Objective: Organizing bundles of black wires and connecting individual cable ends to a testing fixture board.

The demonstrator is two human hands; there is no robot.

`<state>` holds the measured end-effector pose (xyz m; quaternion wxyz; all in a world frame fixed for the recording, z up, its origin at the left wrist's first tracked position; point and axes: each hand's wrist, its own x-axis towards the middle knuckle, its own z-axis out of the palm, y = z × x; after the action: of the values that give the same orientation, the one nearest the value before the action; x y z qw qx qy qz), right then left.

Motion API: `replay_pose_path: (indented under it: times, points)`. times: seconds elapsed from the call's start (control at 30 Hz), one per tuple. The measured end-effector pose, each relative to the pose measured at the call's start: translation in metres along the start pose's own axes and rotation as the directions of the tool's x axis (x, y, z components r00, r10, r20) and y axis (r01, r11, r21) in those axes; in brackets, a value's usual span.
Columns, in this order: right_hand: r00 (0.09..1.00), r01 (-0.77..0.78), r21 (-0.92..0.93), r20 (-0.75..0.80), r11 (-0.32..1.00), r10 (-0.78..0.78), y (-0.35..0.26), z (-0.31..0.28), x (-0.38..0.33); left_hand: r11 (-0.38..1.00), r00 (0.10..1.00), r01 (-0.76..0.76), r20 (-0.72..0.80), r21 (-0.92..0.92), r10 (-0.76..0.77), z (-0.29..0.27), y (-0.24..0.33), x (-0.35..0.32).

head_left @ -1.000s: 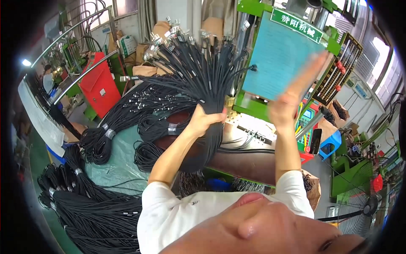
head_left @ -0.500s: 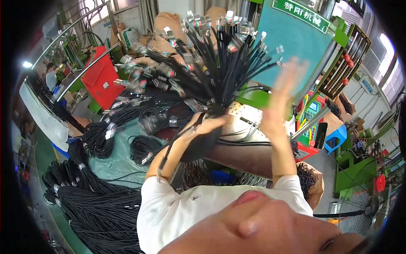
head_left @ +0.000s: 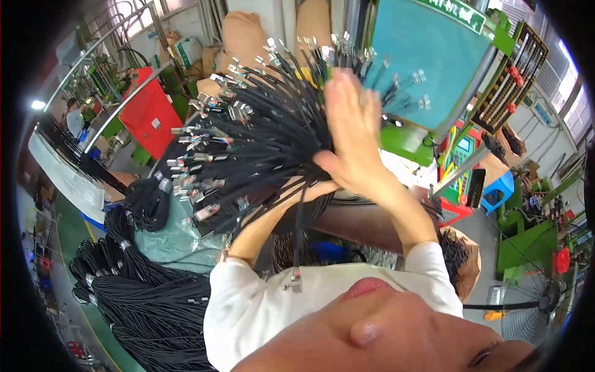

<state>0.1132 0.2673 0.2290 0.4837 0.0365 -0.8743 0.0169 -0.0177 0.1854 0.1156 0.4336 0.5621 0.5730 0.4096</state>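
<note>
A thick bundle of black cables (head_left: 266, 136) with silvery metal plugs on the ends fans out in front of me, its plugs spread up and to the left. Beneath its gathered part, my left hand (head_left: 317, 190) is wrapped round the cables; most of its fingers are hidden by them. My right hand (head_left: 353, 139) lies flat against the right side of the bundle, fingers stretched upward and slightly blurred, thumb out to the left. One loose cable hangs down from the bundle, its plug (head_left: 296, 282) in front of my white shirt.
Coiled black cables (head_left: 149, 204) and a large heap of cables (head_left: 145, 304) lie at the left on green sheeting (head_left: 170, 245). A green machine with a blue-green panel (head_left: 427, 56) stands ahead. To the right are a red control box (head_left: 455, 211), a blue stool (head_left: 496, 193) and a fan (head_left: 533, 322).
My right hand has come left from beside the bundle and now rests against it. The cables have splayed further left and down, and one now dangles. My left hand still grips them.
</note>
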Motion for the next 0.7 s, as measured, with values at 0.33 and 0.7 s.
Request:
replay_pose_path:
  times: [0.33,0.7]
  points:
    - [0.997,0.042,-0.016,0.059,0.999,-0.041,-0.001,-0.045,-0.007,0.954,0.966,-0.258,-0.054,-0.151,0.252,-0.009,-0.056,0.014]
    - [0.537,-0.477,0.867,0.160,0.142,0.829,0.024,0.028,-0.049,0.953,0.994,-0.079,-0.049,0.291,0.097,0.013,0.004,0.003]
